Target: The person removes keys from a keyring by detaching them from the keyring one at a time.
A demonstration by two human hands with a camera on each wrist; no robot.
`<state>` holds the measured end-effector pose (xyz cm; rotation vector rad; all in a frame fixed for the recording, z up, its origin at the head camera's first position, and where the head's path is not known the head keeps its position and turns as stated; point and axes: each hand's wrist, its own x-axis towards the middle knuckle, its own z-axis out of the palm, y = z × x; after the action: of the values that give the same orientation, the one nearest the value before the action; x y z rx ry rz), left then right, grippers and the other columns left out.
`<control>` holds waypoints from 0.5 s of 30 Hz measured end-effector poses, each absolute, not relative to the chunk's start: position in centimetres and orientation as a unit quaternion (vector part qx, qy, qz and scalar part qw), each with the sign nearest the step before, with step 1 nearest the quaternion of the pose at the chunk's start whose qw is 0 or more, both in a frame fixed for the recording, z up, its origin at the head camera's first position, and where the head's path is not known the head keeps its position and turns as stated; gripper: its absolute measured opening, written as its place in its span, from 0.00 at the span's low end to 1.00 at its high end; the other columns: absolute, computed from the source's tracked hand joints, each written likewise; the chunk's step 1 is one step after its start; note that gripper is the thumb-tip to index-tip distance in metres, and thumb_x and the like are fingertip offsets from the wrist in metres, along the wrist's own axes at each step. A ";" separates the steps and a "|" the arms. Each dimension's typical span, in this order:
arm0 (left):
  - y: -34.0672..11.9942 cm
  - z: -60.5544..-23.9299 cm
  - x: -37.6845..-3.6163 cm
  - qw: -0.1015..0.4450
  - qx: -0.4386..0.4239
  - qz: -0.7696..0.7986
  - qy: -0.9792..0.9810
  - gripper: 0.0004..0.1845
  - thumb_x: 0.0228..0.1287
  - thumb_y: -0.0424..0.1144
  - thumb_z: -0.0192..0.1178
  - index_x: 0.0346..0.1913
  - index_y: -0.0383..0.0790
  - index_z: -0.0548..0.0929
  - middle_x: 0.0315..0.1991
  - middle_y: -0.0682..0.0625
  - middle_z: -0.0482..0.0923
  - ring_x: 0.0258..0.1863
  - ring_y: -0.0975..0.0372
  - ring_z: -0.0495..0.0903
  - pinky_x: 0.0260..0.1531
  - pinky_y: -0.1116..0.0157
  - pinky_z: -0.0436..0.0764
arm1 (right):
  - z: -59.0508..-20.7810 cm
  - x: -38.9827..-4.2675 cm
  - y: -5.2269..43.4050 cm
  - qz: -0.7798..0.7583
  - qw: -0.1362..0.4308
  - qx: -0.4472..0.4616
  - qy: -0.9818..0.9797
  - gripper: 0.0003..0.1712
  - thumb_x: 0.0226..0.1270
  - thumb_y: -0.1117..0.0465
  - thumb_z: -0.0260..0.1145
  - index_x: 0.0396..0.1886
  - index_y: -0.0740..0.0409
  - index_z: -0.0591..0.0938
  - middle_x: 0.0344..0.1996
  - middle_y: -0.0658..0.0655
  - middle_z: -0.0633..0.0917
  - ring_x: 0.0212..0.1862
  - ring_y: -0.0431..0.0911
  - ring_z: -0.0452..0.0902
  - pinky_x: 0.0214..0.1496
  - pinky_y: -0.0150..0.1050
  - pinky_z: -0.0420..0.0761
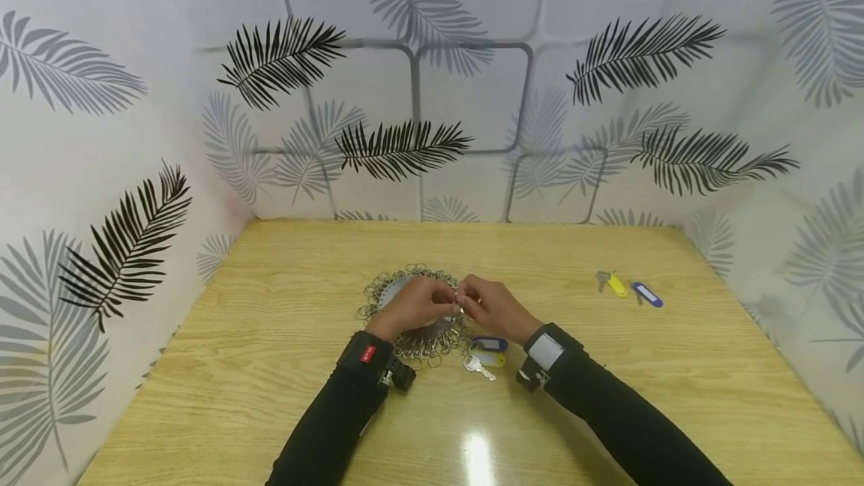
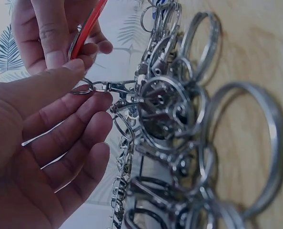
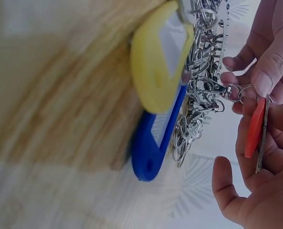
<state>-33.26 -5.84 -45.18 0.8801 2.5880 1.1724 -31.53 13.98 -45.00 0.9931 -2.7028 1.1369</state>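
Above a round metal rack hung all round with swivel clasps and split rings, both hands meet. My left hand pinches a split ring between thumb and forefinger; the ring is joined to a swivel clasp on the rack. Between the fingers of my right hand is a red key tag with a key beside it, close against that split ring. Fingertips hide where tag and ring come together. By the rack's near right edge lie a blue key tag and a yellow key tag.
A silver key lies on the wooden table below the nearer tags. Farther right are another yellow tag with a key and a blue tag. Leaf-patterned walls enclose the back and sides.
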 end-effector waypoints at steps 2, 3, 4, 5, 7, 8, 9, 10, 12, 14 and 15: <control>-5.7 -45.2 -33.2 0.076 0.293 0.388 0.870 0.07 0.63 0.38 0.66 0.43 0.43 0.85 0.34 0.54 0.83 0.33 0.64 0.80 0.36 0.65 0.79 | -45.1 -31.6 14.1 0.367 0.023 0.311 -0.876 0.04 0.74 0.63 0.57 0.39 0.60 0.76 0.24 0.50 0.78 0.23 0.38 0.71 0.25 0.31 0.72; -5.6 -45.2 -33.2 0.075 0.292 0.387 0.871 0.08 0.62 0.38 0.66 0.44 0.42 0.85 0.33 0.54 0.82 0.33 0.64 0.80 0.35 0.65 0.79 | -45.2 -31.7 14.1 0.367 0.023 0.303 -0.879 0.04 0.74 0.63 0.57 0.38 0.59 0.76 0.23 0.50 0.78 0.23 0.38 0.72 0.25 0.31 0.72; -5.6 -45.2 -33.2 0.073 0.293 0.385 0.872 0.09 0.62 0.37 0.67 0.44 0.41 0.85 0.33 0.53 0.82 0.33 0.64 0.80 0.35 0.65 0.79 | -45.2 -31.7 14.3 0.367 0.023 0.294 -0.882 0.03 0.74 0.64 0.57 0.39 0.59 0.76 0.23 0.49 0.78 0.23 0.37 0.72 0.25 0.31 0.72; -5.5 -45.2 -33.2 0.073 0.294 0.385 0.872 0.09 0.61 0.36 0.67 0.44 0.40 0.84 0.33 0.53 0.82 0.33 0.63 0.80 0.35 0.65 0.79 | -45.3 -31.8 14.4 0.367 0.025 0.285 -0.885 0.03 0.74 0.64 0.57 0.38 0.58 0.76 0.23 0.49 0.78 0.23 0.38 0.72 0.24 0.32 0.72; -5.5 -45.2 -33.1 0.074 0.296 0.386 0.871 0.11 0.60 0.36 0.68 0.45 0.38 0.84 0.33 0.53 0.82 0.33 0.63 0.80 0.35 0.64 0.79 | -45.3 -31.8 14.6 0.367 0.027 0.269 -0.890 0.03 0.74 0.64 0.57 0.38 0.58 0.76 0.23 0.49 0.78 0.24 0.38 0.73 0.25 0.32 0.72; -5.6 -45.2 -33.1 0.072 0.296 0.387 0.870 0.11 0.61 0.36 0.67 0.46 0.38 0.84 0.34 0.53 0.82 0.34 0.63 0.80 0.36 0.64 0.79 | -45.2 -31.9 14.6 0.367 0.029 0.264 -0.891 0.03 0.74 0.64 0.57 0.38 0.57 0.76 0.24 0.48 0.78 0.25 0.38 0.73 0.26 0.33 0.72; -5.6 -45.2 -33.1 0.070 0.297 0.388 0.870 0.10 0.62 0.36 0.66 0.46 0.39 0.84 0.35 0.53 0.82 0.35 0.63 0.80 0.37 0.64 0.79 | -45.1 -31.9 14.7 0.369 0.030 0.262 -0.891 0.03 0.73 0.64 0.58 0.37 0.57 0.76 0.25 0.49 0.78 0.26 0.38 0.74 0.27 0.33 0.73; -5.6 -45.2 -33.2 0.064 0.298 0.388 0.870 0.09 0.63 0.37 0.66 0.45 0.40 0.84 0.35 0.53 0.82 0.36 0.63 0.79 0.37 0.64 0.79 | -45.1 -31.9 14.7 0.372 0.030 0.262 -0.890 0.03 0.73 0.64 0.58 0.37 0.57 0.77 0.25 0.49 0.79 0.27 0.39 0.75 0.27 0.34 0.74; -5.7 -45.1 -33.3 0.050 0.299 0.391 0.869 0.07 0.65 0.39 0.64 0.44 0.42 0.84 0.36 0.54 0.82 0.36 0.63 0.79 0.37 0.64 0.79 | -44.9 -31.9 14.7 0.378 0.029 0.265 -0.887 0.03 0.73 0.63 0.59 0.37 0.56 0.77 0.27 0.49 0.81 0.29 0.39 0.78 0.29 0.34 0.76; -5.7 -45.1 -33.4 0.033 0.303 0.392 0.868 0.05 0.67 0.40 0.62 0.42 0.44 0.85 0.35 0.55 0.82 0.36 0.64 0.79 0.37 0.64 0.79 | -44.8 -31.9 14.7 0.388 0.026 0.269 -0.881 0.03 0.72 0.62 0.60 0.37 0.56 0.78 0.30 0.50 0.82 0.32 0.40 0.80 0.31 0.34 0.79; -5.6 -45.1 -33.5 0.026 0.305 0.392 0.868 0.05 0.67 0.40 0.62 0.40 0.45 0.85 0.34 0.55 0.82 0.35 0.64 0.79 0.37 0.64 0.79 | -44.8 -31.9 14.6 0.393 0.024 0.272 -0.878 0.03 0.71 0.62 0.61 0.37 0.57 0.78 0.31 0.51 0.83 0.33 0.41 0.81 0.32 0.35 0.80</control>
<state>-33.46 -5.65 -45.10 0.9438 2.6819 1.2105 -31.90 14.64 -44.82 0.8403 -2.7171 1.2174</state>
